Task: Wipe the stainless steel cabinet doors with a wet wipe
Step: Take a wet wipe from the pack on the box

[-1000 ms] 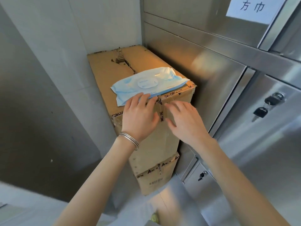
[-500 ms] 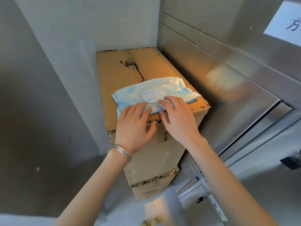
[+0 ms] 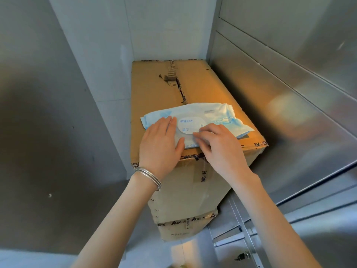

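Both bare forearms are stretched forward from the lower edge of the view and drawn towards each other. The left hand (image 3: 160, 144) is laid flat, palm down, with fingers straight and together and thumb spread to the right, pressed on the wet wipe pack (image 3: 218, 115). Thin silver bangles (image 3: 148, 176) are worn at its wrist. The right hand (image 3: 220, 147) is held just beside it, knuckles raised and fingers bent, the tips set at the edge of the pack's round flap (image 3: 186, 125); whether the flap is pinched cannot be told.
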`<state>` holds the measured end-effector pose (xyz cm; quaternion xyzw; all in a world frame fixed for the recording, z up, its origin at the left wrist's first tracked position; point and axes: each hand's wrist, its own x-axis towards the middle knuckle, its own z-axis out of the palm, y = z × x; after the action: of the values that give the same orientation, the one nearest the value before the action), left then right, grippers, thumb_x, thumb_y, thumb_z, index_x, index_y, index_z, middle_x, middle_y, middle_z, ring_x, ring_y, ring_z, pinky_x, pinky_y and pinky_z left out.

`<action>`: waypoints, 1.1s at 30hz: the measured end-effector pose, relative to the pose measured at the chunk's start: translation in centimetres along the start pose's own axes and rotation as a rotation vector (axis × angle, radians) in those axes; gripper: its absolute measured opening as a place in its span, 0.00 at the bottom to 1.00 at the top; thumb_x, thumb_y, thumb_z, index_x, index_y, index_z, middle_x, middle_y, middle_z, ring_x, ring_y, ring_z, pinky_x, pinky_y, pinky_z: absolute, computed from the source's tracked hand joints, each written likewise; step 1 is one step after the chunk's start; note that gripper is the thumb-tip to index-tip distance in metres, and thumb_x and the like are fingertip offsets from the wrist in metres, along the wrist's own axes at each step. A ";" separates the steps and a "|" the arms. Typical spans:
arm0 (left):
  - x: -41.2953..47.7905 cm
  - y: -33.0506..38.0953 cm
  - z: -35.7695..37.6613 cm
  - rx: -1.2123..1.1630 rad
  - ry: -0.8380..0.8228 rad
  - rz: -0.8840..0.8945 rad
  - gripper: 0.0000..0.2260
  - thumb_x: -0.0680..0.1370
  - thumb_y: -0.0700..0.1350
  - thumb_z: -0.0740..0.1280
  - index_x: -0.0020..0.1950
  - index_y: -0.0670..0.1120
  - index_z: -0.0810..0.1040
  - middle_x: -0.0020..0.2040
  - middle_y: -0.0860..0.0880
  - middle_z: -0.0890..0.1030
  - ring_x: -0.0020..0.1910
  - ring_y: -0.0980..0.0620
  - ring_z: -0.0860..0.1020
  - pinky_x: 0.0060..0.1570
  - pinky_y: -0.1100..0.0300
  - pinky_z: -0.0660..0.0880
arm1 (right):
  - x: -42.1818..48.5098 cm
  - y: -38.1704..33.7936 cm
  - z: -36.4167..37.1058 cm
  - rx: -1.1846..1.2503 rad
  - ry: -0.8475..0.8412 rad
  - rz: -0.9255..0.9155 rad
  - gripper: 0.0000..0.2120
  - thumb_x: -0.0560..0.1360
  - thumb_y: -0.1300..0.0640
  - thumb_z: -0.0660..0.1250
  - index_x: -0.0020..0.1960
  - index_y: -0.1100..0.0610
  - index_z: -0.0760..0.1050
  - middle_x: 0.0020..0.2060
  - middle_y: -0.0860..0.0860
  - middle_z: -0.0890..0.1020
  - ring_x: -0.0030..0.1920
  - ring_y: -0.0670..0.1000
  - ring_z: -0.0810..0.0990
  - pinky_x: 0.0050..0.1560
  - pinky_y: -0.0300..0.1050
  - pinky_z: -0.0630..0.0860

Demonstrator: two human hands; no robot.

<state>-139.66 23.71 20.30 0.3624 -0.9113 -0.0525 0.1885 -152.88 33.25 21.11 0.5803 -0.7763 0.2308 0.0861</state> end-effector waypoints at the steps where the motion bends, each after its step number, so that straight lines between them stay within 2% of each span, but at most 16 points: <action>1: 0.3 -0.1 0.3 0.037 -0.034 0.004 0.27 0.81 0.54 0.56 0.77 0.43 0.58 0.76 0.46 0.63 0.75 0.48 0.60 0.72 0.54 0.56 | 0.6 0.3 -0.1 -0.010 -0.031 -0.006 0.10 0.76 0.55 0.67 0.56 0.54 0.80 0.52 0.51 0.79 0.54 0.52 0.75 0.50 0.43 0.73; 3: 0.6 -0.3 1.0 0.105 -0.072 0.020 0.28 0.82 0.56 0.51 0.78 0.44 0.53 0.78 0.48 0.57 0.77 0.50 0.53 0.74 0.54 0.48 | 1.9 1.0 -0.1 -0.045 -0.154 -0.031 0.15 0.76 0.52 0.67 0.62 0.51 0.76 0.61 0.50 0.75 0.63 0.52 0.70 0.61 0.45 0.69; 5: 0.5 -0.4 1.2 0.127 -0.086 0.015 0.29 0.82 0.57 0.48 0.79 0.45 0.50 0.79 0.49 0.55 0.78 0.51 0.51 0.75 0.55 0.45 | 2.8 1.5 0.1 -0.008 -0.284 -0.021 0.21 0.76 0.49 0.65 0.68 0.49 0.69 0.71 0.48 0.66 0.72 0.51 0.60 0.69 0.47 0.62; 8: 0.5 -0.5 1.4 0.132 -0.083 0.008 0.29 0.81 0.58 0.47 0.79 0.46 0.50 0.79 0.49 0.54 0.78 0.52 0.50 0.75 0.55 0.45 | 3.4 2.0 0.4 -0.012 -0.357 -0.008 0.25 0.76 0.43 0.60 0.72 0.46 0.63 0.74 0.45 0.61 0.74 0.50 0.57 0.70 0.49 0.62; 10: 0.4 -0.5 1.5 0.131 -0.082 0.007 0.29 0.81 0.58 0.47 0.79 0.46 0.50 0.79 0.49 0.55 0.78 0.52 0.51 0.74 0.55 0.45 | 3.5 2.1 0.4 -0.036 -0.360 -0.022 0.26 0.76 0.40 0.56 0.72 0.45 0.62 0.73 0.45 0.62 0.73 0.50 0.59 0.69 0.51 0.64; 13: 0.4 -0.6 1.6 0.114 -0.072 0.005 0.29 0.81 0.58 0.47 0.79 0.46 0.50 0.78 0.49 0.57 0.77 0.52 0.53 0.74 0.55 0.46 | 3.5 2.3 0.3 -0.032 -0.349 -0.031 0.24 0.77 0.41 0.54 0.72 0.44 0.64 0.72 0.45 0.65 0.72 0.50 0.62 0.67 0.52 0.66; 15: 0.4 -0.6 1.7 0.080 -0.058 0.001 0.29 0.81 0.58 0.48 0.79 0.46 0.49 0.78 0.49 0.58 0.77 0.52 0.55 0.74 0.55 0.47 | 3.6 2.3 0.2 -0.036 -0.306 -0.036 0.22 0.78 0.42 0.54 0.70 0.45 0.66 0.70 0.45 0.69 0.70 0.50 0.67 0.64 0.51 0.69; 17: 0.4 -0.5 1.7 0.025 -0.039 -0.023 0.31 0.80 0.58 0.51 0.79 0.46 0.46 0.77 0.49 0.61 0.76 0.52 0.57 0.74 0.56 0.49 | 3.9 2.2 0.1 -0.023 -0.193 -0.003 0.25 0.77 0.40 0.48 0.67 0.46 0.71 0.63 0.48 0.77 0.62 0.51 0.76 0.54 0.47 0.74; 19: 0.3 -0.6 1.7 -0.011 -0.018 -0.039 0.33 0.80 0.58 0.52 0.79 0.46 0.43 0.76 0.49 0.63 0.76 0.52 0.58 0.74 0.57 0.49 | 4.2 1.9 0.1 -0.035 -0.077 0.042 0.29 0.75 0.38 0.42 0.62 0.47 0.75 0.53 0.48 0.83 0.51 0.51 0.81 0.42 0.43 0.73; 20: 0.3 -0.6 1.7 -0.018 -0.011 -0.040 0.33 0.80 0.59 0.51 0.79 0.46 0.43 0.76 0.49 0.63 0.76 0.52 0.58 0.74 0.57 0.49 | 4.5 2.0 0.2 -0.048 -0.040 0.056 0.28 0.76 0.38 0.43 0.60 0.47 0.76 0.50 0.48 0.83 0.48 0.51 0.81 0.39 0.41 0.70; 23: 0.3 -0.6 1.7 -0.023 0.000 -0.034 0.33 0.80 0.59 0.51 0.79 0.46 0.43 0.76 0.49 0.63 0.76 0.52 0.58 0.74 0.57 0.49 | 5.4 2.5 0.6 0.094 0.011 0.110 0.18 0.80 0.45 0.51 0.59 0.49 0.76 0.51 0.47 0.82 0.49 0.48 0.78 0.43 0.38 0.68; 26: 0.2 -0.6 1.6 -0.026 0.009 -0.034 0.33 0.80 0.59 0.51 0.79 0.45 0.44 0.76 0.49 0.62 0.76 0.52 0.58 0.74 0.58 0.48 | 5.7 2.7 0.9 0.552 0.025 0.238 0.10 0.81 0.54 0.57 0.59 0.52 0.72 0.54 0.46 0.77 0.54 0.47 0.76 0.51 0.39 0.74; 28: 0.2 -0.6 1.7 -0.032 0.013 -0.035 0.34 0.80 0.59 0.52 0.79 0.45 0.43 0.76 0.49 0.62 0.76 0.52 0.58 0.74 0.58 0.48 | 5.5 2.7 0.9 0.814 0.135 0.339 0.04 0.79 0.59 0.62 0.52 0.52 0.69 0.54 0.48 0.75 0.56 0.48 0.77 0.52 0.40 0.78; 29: 0.2 -0.6 1.7 -0.035 0.013 -0.036 0.34 0.80 0.59 0.52 0.79 0.45 0.43 0.77 0.49 0.62 0.76 0.52 0.58 0.74 0.59 0.47 | 5.4 2.7 0.9 0.878 0.214 0.363 0.08 0.77 0.62 0.64 0.47 0.51 0.67 0.53 0.50 0.75 0.56 0.49 0.78 0.52 0.38 0.78; 31: 0.2 -0.6 1.7 -0.045 0.014 -0.038 0.34 0.79 0.60 0.52 0.79 0.46 0.43 0.77 0.49 0.61 0.76 0.53 0.58 0.73 0.60 0.45 | 5.2 2.9 0.9 0.840 0.332 0.384 0.12 0.75 0.63 0.67 0.42 0.51 0.65 0.50 0.54 0.76 0.54 0.45 0.77 0.49 0.29 0.75; 33: 0.3 -0.6 1.7 -0.057 0.018 -0.040 0.34 0.79 0.60 0.53 0.79 0.46 0.43 0.77 0.49 0.61 0.76 0.52 0.58 0.71 0.61 0.44 | 5.2 2.9 0.9 0.719 0.359 0.373 0.09 0.74 0.61 0.69 0.42 0.55 0.69 0.47 0.53 0.75 0.49 0.41 0.75 0.47 0.25 0.73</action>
<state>-140.11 22.97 18.67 0.3753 -0.9003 -0.0790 0.2060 -157.14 29.04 21.61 0.3742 -0.7108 0.5948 -0.0309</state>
